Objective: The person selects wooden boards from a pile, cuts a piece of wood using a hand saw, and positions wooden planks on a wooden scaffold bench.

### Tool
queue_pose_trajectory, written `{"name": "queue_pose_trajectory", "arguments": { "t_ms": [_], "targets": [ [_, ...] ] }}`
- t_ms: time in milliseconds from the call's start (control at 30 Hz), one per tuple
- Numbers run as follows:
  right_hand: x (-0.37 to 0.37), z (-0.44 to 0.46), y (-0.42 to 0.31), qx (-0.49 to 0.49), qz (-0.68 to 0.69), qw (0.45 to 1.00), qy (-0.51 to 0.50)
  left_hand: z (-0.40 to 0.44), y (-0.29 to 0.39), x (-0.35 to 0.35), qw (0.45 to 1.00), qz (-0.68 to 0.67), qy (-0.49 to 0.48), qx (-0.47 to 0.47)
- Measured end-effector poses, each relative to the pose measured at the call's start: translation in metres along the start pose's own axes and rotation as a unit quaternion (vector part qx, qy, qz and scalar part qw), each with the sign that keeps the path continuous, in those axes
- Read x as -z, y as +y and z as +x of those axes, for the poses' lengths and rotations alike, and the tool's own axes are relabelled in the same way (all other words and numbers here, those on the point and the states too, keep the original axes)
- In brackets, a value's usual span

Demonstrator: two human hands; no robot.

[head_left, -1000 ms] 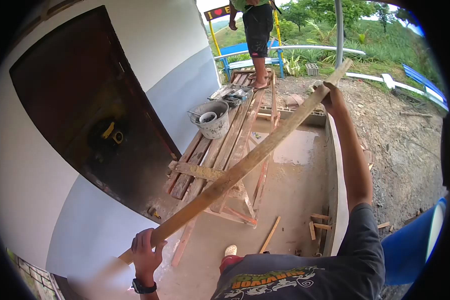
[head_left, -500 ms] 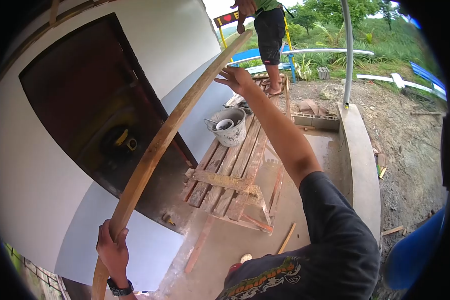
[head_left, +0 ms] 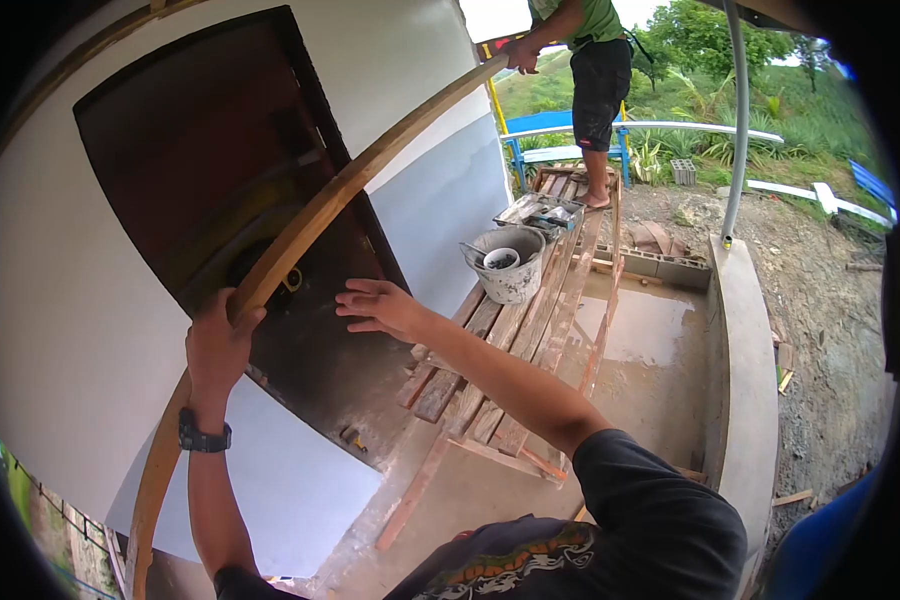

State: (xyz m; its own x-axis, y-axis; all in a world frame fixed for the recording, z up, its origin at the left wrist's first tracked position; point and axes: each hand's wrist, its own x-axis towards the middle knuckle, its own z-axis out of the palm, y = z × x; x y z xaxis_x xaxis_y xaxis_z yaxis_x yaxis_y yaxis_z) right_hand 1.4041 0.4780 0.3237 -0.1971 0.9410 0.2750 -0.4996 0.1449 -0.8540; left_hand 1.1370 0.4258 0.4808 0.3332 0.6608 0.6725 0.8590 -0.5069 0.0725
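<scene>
A long wooden board (head_left: pixel 345 192) slants up across the doorway, from the lower left to a co-worker at the back. My left hand (head_left: pixel 220 345), with a dark watch on its wrist, is wrapped round the board's lower part. Off the board and below it, my right hand (head_left: pixel 385 310) is held in the air with its fingers spread and nothing in it. The far end of the board is gripped by a co-worker's hand (head_left: pixel 522 56). That person stands on a plank platform (head_left: pixel 485 335).
A mortar-smeared bucket (head_left: pixel 518 288) holding a white cup (head_left: pixel 501 259) stands on the platform, near a messy tray (head_left: pixel 540 210). Left is a dark door (head_left: pixel 205 150) in a white wall. A low concrete wall (head_left: pixel 745 390) with a grey pole (head_left: pixel 739 130) runs along the right.
My right hand has come off the board and dropped below it. My left hand has moved up, still gripping. The co-worker now holds the far end, and the view has shifted.
</scene>
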Motion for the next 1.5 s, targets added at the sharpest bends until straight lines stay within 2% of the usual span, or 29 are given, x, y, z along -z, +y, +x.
{"name": "queue_pose_trajectory", "arguments": {
  "t_ms": [200, 267, 300, 367, 400, 433, 500, 533, 600, 633, 700, 767, 800, 833, 867, 900, 933, 967, 1033, 1100, 1167, 1200, 1233, 1300, 1333, 1367, 1400, 1433, 1500],
  "targets": [
    [-0.102, 0.036, 0.069, -0.076, 0.091, 0.986, -0.113, 0.137, 0.044, -0.065, 0.999, 0.017, -0.038, -0.018],
    [-0.136, 0.047, 0.061, -0.067, 0.291, 0.922, -0.245, 0.178, 0.066, -0.087, 0.996, 0.038, -0.085, 0.007],
    [-0.146, 0.058, 0.06, -0.068, 0.286, 0.923, -0.247, 0.194, 0.074, -0.097, 0.995, 0.031, -0.091, 0.017],
    [-0.165, 0.076, 0.061, 0.112, 0.104, 0.959, -0.239, 0.216, 0.089, -0.118, 0.995, 0.019, -0.09, 0.03],
    [-0.168, 0.071, 0.05, 0.108, 0.101, 0.959, -0.243, 0.224, 0.098, -0.124, 0.996, 0.012, -0.081, 0.036],
    [-0.167, 0.06, 0.028, 0.056, 0.209, 0.955, -0.203, 0.227, 0.113, -0.122, 0.995, -0.003, -0.075, 0.058],
    [-0.157, 0.068, 0.007, 0.068, 0.264, 0.958, -0.093, 0.249, 0.122, -0.145, 0.999, -0.048, -0.001, 0.013],
    [-0.14, 0.081, -0.001, 0.061, 0.237, 0.967, -0.073, 0.252, 0.137, -0.159, 0.99, -0.004, 0.141, -0.005],
    [-0.097, 0.107, -0.014, 0.084, 0.255, 0.962, -0.041, 0.215, 0.174, -0.127, 0.965, -0.085, 0.231, -0.09],
    [-0.069, 0.128, -0.028, 0.106, 0.194, 0.975, -0.022, 0.186, 0.188, -0.11, 0.934, -0.126, 0.304, -0.141],
    [-0.01, 0.157, -0.068, 0.094, 0.145, 0.985, 0.008, 0.114, 0.205, -0.075, 0.887, -0.231, 0.326, -0.229],
    [0.067, 0.197, -0.113, 0.1, 0.137, 0.985, 0.027, 0.024, 0.213, -0.054, 0.824, -0.351, 0.363, -0.256],
    [0.106, 0.214, -0.135, 0.104, 0.117, 0.986, 0.063, -0.026, 0.208, -0.05, 0.794, -0.429, 0.342, -0.262],
    [0.143, 0.222, -0.156, 0.105, 0.059, 0.992, 0.036, -0.061, 0.179, -0.045, 0.766, -0.454, 0.295, -0.348],
    [0.173, 0.229, -0.174, 0.116, 0.045, 0.99, 0.072, -0.096, 0.158, -0.048, 0.762, -0.495, 0.196, -0.368],
    [0.212, 0.241, -0.187, 0.135, 0.027, 0.985, 0.1, -0.123, 0.139, -0.065, 0.783, -0.413, 0.271, -0.378],
    [0.233, 0.238, -0.196, 0.099, 0.014, 0.987, 0.127, -0.153, 0.121, -0.053, 0.816, -0.419, 0.238, -0.318],
    [0.243, 0.242, -0.211, 0.068, 0.0, 0.986, 0.15, -0.178, 0.103, -0.065, 0.823, -0.406, 0.246, -0.312],
    [0.277, 0.256, -0.221, 0.043, -0.038, 0.986, 0.156, -0.237, 0.068, -0.127, 0.871, -0.469, 0.028, -0.141],
    [0.345, 0.291, -0.238, 0.091, -0.023, 0.985, 0.142, -0.292, 0.02, -0.16, 0.908, -0.416, -0.037, 0.028],
    [0.358, 0.301, -0.261, 0.168, -0.029, 0.979, 0.109, -0.365, -0.033, -0.215, 0.91, -0.324, -0.139, 0.22],
    [0.406, 0.326, -0.288, 0.184, -0.175, 0.967, -0.004, -0.409, -0.056, -0.232, 0.893, -0.278, -0.177, 0.306],
    [0.421, 0.33, -0.305, 0.224, -0.3, 0.92, -0.112, -0.453, -0.075, -0.242, 0.869, -0.255, -0.188, 0.38],
    [0.391, 0.326, -0.327, 0.169, -0.103, 0.978, 0.062, -0.557, -0.101, -0.277, 0.812, -0.169, -0.226, 0.51],
    [0.38, 0.334, -0.335, 0.19, -0.124, 0.972, 0.063, -0.588, -0.104, -0.268, 0.763, -0.139, -0.286, 0.562],
    [0.355, 0.34, -0.34, 0.15, -0.063, 0.985, 0.05, -0.628, -0.109, -0.275, 0.718, -0.139, -0.335, 0.594],
    [0.336, 0.331, -0.348, 0.116, -0.001, 0.992, 0.05, -0.668, -0.111, -0.288, 0.673, -0.135, -0.392, 0.613],
    [0.296, 0.318, -0.331, 0.178, -0.046, 0.975, 0.124, -0.7, -0.109, -0.296, 0.656, -0.132, -0.413, 0.618],
    [0.165, 0.255, -0.286, 0.194, -0.066, 0.963, 0.178, -0.751, -0.101, -0.314, 0.644, -0.134, -0.494, 0.568]
  ]
}}
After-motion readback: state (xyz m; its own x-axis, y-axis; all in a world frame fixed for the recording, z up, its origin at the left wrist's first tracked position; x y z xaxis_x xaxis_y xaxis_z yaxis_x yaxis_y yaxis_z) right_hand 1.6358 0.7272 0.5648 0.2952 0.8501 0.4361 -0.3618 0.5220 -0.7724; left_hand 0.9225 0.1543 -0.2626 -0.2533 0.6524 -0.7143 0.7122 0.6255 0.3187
